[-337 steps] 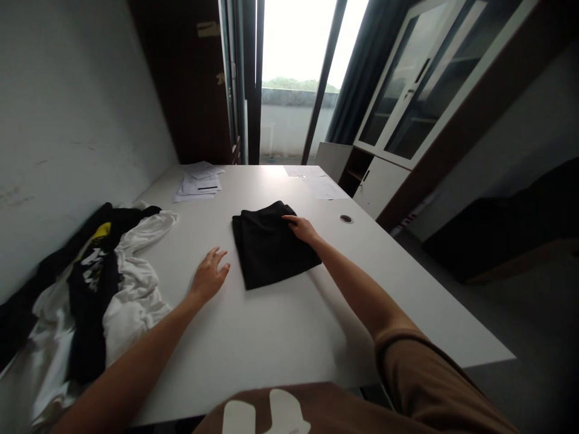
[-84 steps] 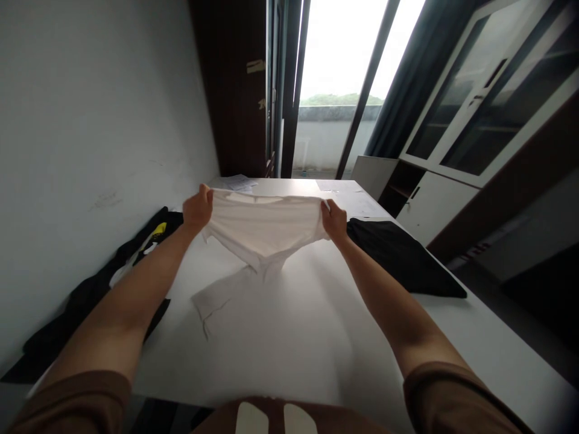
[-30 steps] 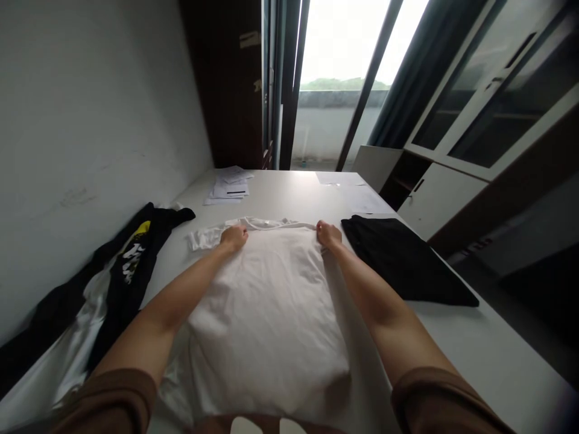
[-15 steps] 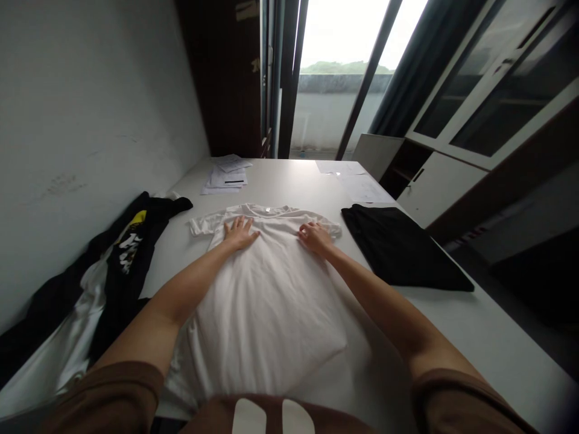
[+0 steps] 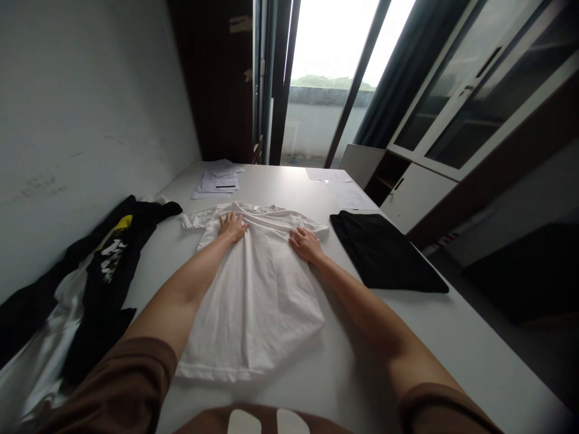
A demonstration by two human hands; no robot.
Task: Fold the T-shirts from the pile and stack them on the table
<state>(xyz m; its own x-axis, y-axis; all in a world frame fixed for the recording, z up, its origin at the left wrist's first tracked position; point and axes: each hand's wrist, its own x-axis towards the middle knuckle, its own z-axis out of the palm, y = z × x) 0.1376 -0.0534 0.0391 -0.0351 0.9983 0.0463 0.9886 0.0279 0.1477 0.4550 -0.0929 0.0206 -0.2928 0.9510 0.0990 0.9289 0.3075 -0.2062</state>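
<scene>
A white T-shirt (image 5: 262,301) lies spread on the white table (image 5: 280,181), its collar at the far end and its hem toward me. My left hand (image 5: 233,228) rests on the upper left of the shirt, below the collar, with its fingers apart. On the upper right, near the sleeve, my right hand (image 5: 306,243) lies on the fabric, fingers slightly spread and a little bent. Soft creases run between the hands and down the front.
Folded black cloth (image 5: 384,250) lies to the right. Dark and white clothes (image 5: 108,253) are heaped along the wall at left. Papers (image 5: 219,179) sit at the far left of the table, with more sheets (image 5: 346,190) at the far right.
The shirt's hem has come into view and lies flatter, farther from my body. My right hand's fingers have straightened somewhat onto the fabric. The camera view has shifted slightly.
</scene>
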